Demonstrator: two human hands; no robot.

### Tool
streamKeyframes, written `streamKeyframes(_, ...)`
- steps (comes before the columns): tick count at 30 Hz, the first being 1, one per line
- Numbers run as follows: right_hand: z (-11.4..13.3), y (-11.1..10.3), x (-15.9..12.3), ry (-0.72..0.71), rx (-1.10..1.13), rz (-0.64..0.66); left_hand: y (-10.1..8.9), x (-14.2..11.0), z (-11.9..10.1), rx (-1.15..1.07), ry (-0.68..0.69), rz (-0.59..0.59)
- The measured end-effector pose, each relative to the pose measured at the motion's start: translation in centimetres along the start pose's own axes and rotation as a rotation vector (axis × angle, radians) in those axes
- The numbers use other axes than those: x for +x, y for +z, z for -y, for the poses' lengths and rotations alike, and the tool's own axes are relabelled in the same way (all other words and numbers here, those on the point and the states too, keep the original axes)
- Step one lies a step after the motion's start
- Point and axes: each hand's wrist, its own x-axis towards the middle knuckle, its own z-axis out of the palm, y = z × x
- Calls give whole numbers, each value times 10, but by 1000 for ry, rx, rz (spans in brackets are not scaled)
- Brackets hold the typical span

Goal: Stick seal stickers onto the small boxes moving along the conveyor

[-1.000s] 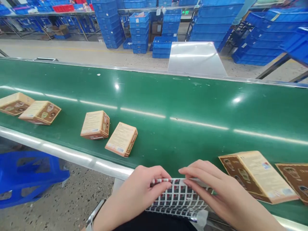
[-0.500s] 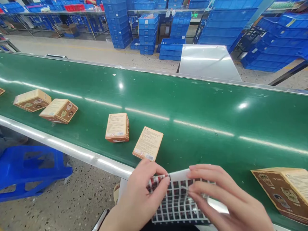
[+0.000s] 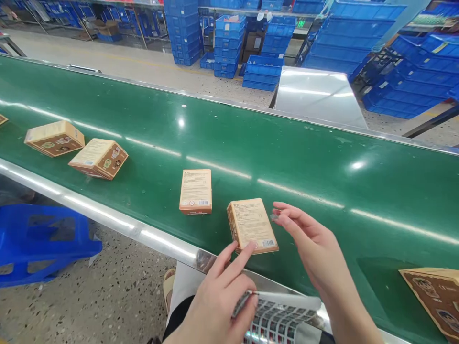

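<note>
My left hand (image 3: 224, 298) pinches a sheet of small square stickers (image 3: 281, 315) between its thumb and curled fingers, low at the belt's near edge. Two of its fingertips reach out onto a cream-and-brown cardboard box (image 3: 250, 220), which lies with its printed, barcoded face up. At the box's right side, my right hand (image 3: 317, 243) holds a small, greyish clear sticker (image 3: 274, 217) between thumb and fingertips. Whether the sticker touches the box I cannot tell. Another box of the same kind (image 3: 195, 188) lies just to the left.
Two more boxes (image 3: 98, 157) lean together farther left on the green belt (image 3: 304, 157), and one (image 3: 432, 296) is cut off at the right. A metal rail (image 3: 158, 243) edges the belt. A blue stool (image 3: 46, 239) stands at left; blue crates (image 3: 265, 71) are stacked beyond.
My right hand has left the sheet with a small sticker and moved up to the box. My left hand has lowered the sheet and put fingers on the box. Nearby boxes have shifted right in view.
</note>
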Motion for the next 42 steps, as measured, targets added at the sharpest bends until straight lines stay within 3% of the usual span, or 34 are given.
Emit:
streamKeyframes(4,5,7,3,92,17,48,1,5,1,58,81,26)
streamKeyframes(8,11,4,-1,150,24,86,-19,11,2,91,155,220)
streamKeyframes(12,7,4,-7,178,103,-3,-31,19,0,83,145,372)
streamKeyframes(17,-4,7,-13,153,168,-94,-25,26,-5,82,194,404)
streamKeyframes(24,-9,-7,-10,128,105,-66,-21,36,-13,116,216,457)
streamKeyframes(29,-12,-14,-13,49,-82,-99,-15,43,-18,118,244,463)
streamKeyframes(32,-15,-14,-14,14,-192,-195,-10,46,-21,119,266,460)
streamKeyframes(35,-18,-19,-12,-24,-167,-320,-4,48,-22,127,288,462)
streamKeyframes(39,-10,-39,-17,-167,-317,-418,1,46,-22,23,292,389)
streamKeyframes(41,0,-52,-29,-310,-532,-348,-2,44,-22,-117,198,332)
streamKeyframes(42,6,-57,-36,-388,-632,-242,-5,43,-23,-192,103,320)
